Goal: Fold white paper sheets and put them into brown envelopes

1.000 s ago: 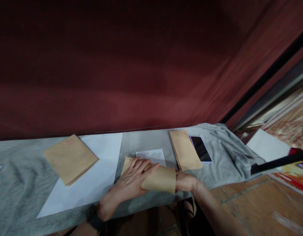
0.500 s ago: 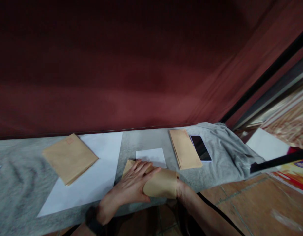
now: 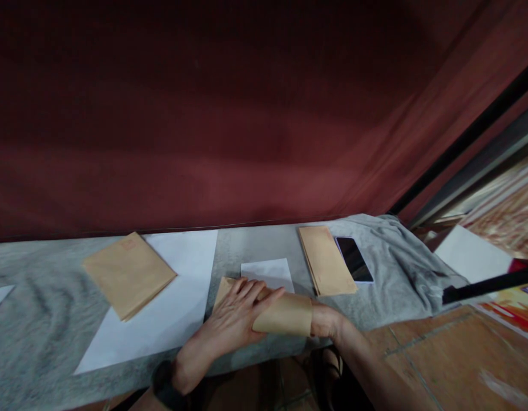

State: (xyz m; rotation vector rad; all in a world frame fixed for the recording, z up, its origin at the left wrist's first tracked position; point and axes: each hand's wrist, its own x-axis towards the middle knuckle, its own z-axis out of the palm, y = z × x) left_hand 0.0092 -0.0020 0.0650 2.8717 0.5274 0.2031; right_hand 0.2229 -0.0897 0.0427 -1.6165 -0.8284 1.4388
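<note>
A brown paper envelope (image 3: 289, 314) lies near the front edge of the grey cloth, its right part raised and curved. My left hand (image 3: 240, 308) rests flat on its left part, fingers spread, a dark watch on the wrist. From the right my other forearm reaches in, and my right hand is inside or under the envelope, its fingers hidden by the paper. Just behind is a small white sheet (image 3: 270, 271), partly covered by my left hand and the envelope.
Brown envelopes (image 3: 131, 277) lie on a large white sheet (image 3: 161, 328) at left. More envelopes (image 3: 327, 260) and a phone (image 3: 354, 260) lie right on the grey cloth (image 3: 32, 337). A red curtain (image 3: 246, 125) hangs behind; a black bar (image 3: 490, 285) crosses at right.
My right hand and wrist have shifted slightly, and the raised part of the envelope looks flatter. My left hand stays on the paper. The whole view has moved a little.
</note>
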